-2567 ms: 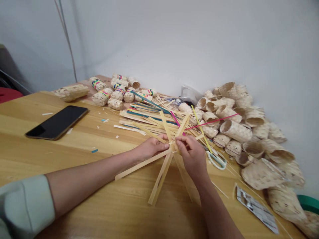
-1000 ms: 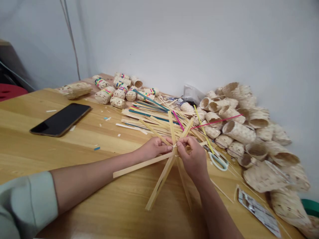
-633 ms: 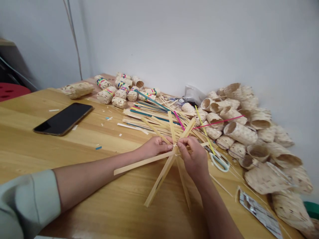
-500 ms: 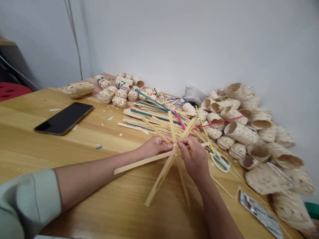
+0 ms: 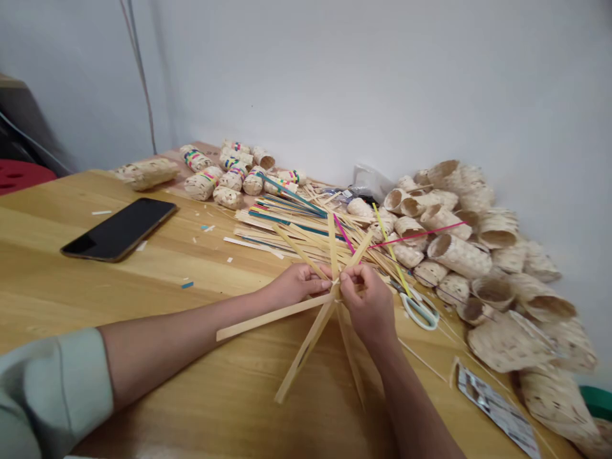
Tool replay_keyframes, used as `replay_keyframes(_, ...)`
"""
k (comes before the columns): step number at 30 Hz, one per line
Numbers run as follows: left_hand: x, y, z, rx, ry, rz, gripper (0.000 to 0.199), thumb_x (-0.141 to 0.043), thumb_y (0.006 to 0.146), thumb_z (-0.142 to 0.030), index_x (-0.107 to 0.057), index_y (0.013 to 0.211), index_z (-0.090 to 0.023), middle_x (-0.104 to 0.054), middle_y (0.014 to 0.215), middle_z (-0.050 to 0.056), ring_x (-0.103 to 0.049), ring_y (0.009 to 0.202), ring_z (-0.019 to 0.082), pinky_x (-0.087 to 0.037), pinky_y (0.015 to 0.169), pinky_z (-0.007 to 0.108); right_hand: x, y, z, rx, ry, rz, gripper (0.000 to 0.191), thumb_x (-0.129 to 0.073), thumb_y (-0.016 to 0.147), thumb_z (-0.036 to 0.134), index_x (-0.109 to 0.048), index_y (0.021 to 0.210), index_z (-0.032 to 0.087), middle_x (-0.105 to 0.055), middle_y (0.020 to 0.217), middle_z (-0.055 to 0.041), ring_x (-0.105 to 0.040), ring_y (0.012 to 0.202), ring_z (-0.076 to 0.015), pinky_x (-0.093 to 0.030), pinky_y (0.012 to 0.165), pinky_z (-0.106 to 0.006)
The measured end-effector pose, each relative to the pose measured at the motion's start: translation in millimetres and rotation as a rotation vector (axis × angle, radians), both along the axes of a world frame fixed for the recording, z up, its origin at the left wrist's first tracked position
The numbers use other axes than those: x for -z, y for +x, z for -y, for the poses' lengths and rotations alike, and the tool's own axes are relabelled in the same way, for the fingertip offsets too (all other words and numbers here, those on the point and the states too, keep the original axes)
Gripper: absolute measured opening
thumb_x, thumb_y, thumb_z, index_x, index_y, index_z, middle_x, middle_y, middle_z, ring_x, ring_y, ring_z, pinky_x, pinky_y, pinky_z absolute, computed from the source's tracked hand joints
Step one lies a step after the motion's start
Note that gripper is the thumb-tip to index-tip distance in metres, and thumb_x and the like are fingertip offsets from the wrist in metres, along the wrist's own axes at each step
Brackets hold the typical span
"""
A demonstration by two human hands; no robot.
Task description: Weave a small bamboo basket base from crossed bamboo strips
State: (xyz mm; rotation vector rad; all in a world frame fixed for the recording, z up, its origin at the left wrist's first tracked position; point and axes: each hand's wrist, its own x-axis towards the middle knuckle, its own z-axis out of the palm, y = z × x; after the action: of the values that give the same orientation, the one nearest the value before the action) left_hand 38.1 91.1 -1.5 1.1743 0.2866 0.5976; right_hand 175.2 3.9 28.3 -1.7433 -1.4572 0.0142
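Both hands' fingers (image 5: 345, 288) pinch the crossing centre of the fanned bamboo strips (image 5: 306, 347), gripped between them.

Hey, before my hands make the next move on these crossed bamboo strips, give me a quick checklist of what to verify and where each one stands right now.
1. Left hand pinching the crossing of the bamboo strips: ok, fingers closed at the hub.
2. Right hand gripping the same crossing from the other side: ok.
3. Strips fanned out, long ends resting on the table: ok.
4. Crossing tied or locked: cannot tell, fingers cover it.
5. Scissors clear of the strips: ok, they lie just right of the right hand.
6. Phone out of the strips' sweep: ok, far left, apart from them.
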Motion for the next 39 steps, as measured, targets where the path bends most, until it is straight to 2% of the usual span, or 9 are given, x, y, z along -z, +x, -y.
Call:
replay_keyframes(9, -1.1, 0, -2, -0.014, 0.087, -0.106, 0.015, -0.074, 0.069, -0.023, -0.073, 0.081, -0.013, -0.068, 0.083, 0.002, -0.058, 0.076, 0.014, -0.043, 0.072, 0.023, -1.4, -2, 2, 0.031, -0.074, -0.064, 0.015, -0.053, 0.080, 0.036, -0.057, 0.075, 0.022, -0.064, 0.069, 0.0001, -0.060, 0.066, -0.0172, -0.042, 0.064, -0.030)
replay_keyframes(15, -0.8, 0, -4, -0.052, 0.081, -0.122, 0.013, -0.074, 0.067, -0.023, -0.073, 0.076, -0.014, -0.066, 0.075, 0.001, -0.056, 0.068, 0.012, -0.041, 0.065, 0.022, 0.5, 1, 4, -0.065, -0.057, 0.077, 0.016, -0.049, 0.087, 0.030, -0.060, 0.081, 0.022, -0.065, 0.080, -0.0021, -0.059, 0.073, -0.0168, -0.042, 0.068, -0.030)
replay_keyframes(21, 0.8, 1, -6, -0.071, 0.050, -0.160, 0.015, -0.076, 0.065, -0.023, -0.072, 0.074, -0.012, -0.067, 0.069, 0.001, -0.056, 0.064, 0.011, -0.041, 0.063, 0.021, 2.0, 3, 1, -0.153, -0.078, 0.029, 0.016, -0.052, 0.088, 0.035, -0.059, 0.081, 0.022, -0.065, 0.082, -0.0032, -0.058, 0.074, -0.0183, -0.044, 0.069, -0.031)
replay_keyframes(26, -1.0, 0, 0, -0.062, -0.025, -0.149, 0.026, -0.082, 0.061, -0.032, -0.068, 0.071, -0.013, -0.064, 0.059, -0.001, -0.054, 0.054, 0.009, -0.041, 0.056, 0.020, 0.3, 0, 0, -0.117, -0.110, -0.068, 0.024, -0.054, 0.085, 0.044, -0.057, 0.075, 0.022, -0.062, 0.073, -0.0005, -0.055, 0.069, -0.0174, -0.043, 0.065, -0.030)
replay_keyframes(32, -5.3, 0, 3, 0.052, -0.063, -0.113, 0.052, -0.078, 0.061, -0.060, -0.067, 0.072, -0.011, -0.068, 0.062, 0.003, -0.060, 0.055, 0.011, -0.041, 0.053, 0.020, -2.1, 0, 0, -0.053, -0.078, -0.113, 0.024, -0.053, 0.083, 0.044, -0.055, 0.075, 0.022, -0.060, 0.070, -0.0003, -0.054, 0.066, -0.0175, -0.041, 0.062, -0.031)
replay_keyframes(34, -6.0, 1, 4, 0.027, -0.077, -0.097, 0.052, -0.079, 0.061, -0.059, -0.065, 0.077, -0.011, -0.067, 0.062, 0.002, -0.059, 0.053, 0.010, -0.039, 0.051, 0.018, -1.6, 1, 0, -0.045, -0.052, -0.102, 0.024, -0.053, 0.083, 0.044, -0.056, 0.076, 0.022, -0.061, 0.073, -0.0008, -0.055, 0.069, -0.0180, -0.042, 0.065, -0.031)
replay_keyframes(36, -6.2, 2, 5, -0.052, -0.118, -0.084, 0.050, -0.083, 0.059, -0.050, -0.062, 0.082, -0.012, -0.067, 0.063, 0.000, -0.059, 0.053, 0.009, -0.039, 0.050, 0.018, -1.0, 2, 0, -0.045, -0.037, -0.097, 0.023, -0.053, 0.083, 0.044, -0.056, 0.077, 0.022, -0.061, 0.075, -0.0011, -0.055, 0.071, -0.0181, -0.042, 0.068, -0.032)
replay_keyframes(39, -5.7, 3, 7, -0.141, -0.193, -0.092, 0.049, -0.087, 0.055, -0.044, -0.055, 0.077, -0.014, -0.068, 0.068, 0.001, -0.062, 0.056, 0.009, -0.044, 0.055, 0.019, -0.7, 2, 0, -0.050, -0.038, -0.106, 0.023, -0.051, 0.085, 0.043, -0.056, 0.077, 0.022, -0.061, 0.076, -0.0011, -0.055, 0.071, -0.0180, -0.042, 0.068, -0.032)
